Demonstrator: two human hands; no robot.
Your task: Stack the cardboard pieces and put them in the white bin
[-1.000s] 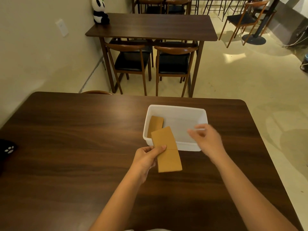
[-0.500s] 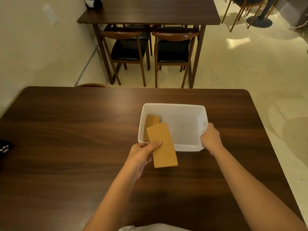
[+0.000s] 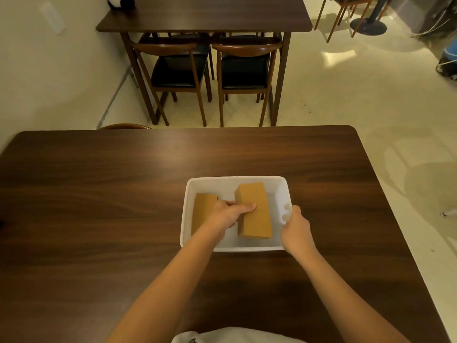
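Observation:
A white bin (image 3: 222,182) stands on the dark wooden table (image 3: 99,194) in front of me. My left hand (image 3: 226,215) reaches over the bin and holds a stack of brown cardboard pieces (image 3: 254,211) inside it, thumb on top. Another cardboard piece (image 3: 202,209) lies along the bin's left side, partly hidden by my left hand. My right hand (image 3: 295,225) grips the bin's right rim near its front corner.
A second dark table (image 3: 205,13) with two black-seated chairs (image 3: 178,68) stands beyond mine. A chair back (image 3: 126,126) shows at my table's far edge. The table's right edge drops to a pale floor (image 3: 371,107).
My left hand moved the cardboard stack from in front of the bin into it. My right hand took hold of the bin's right rim. The bin slid nearer to me.

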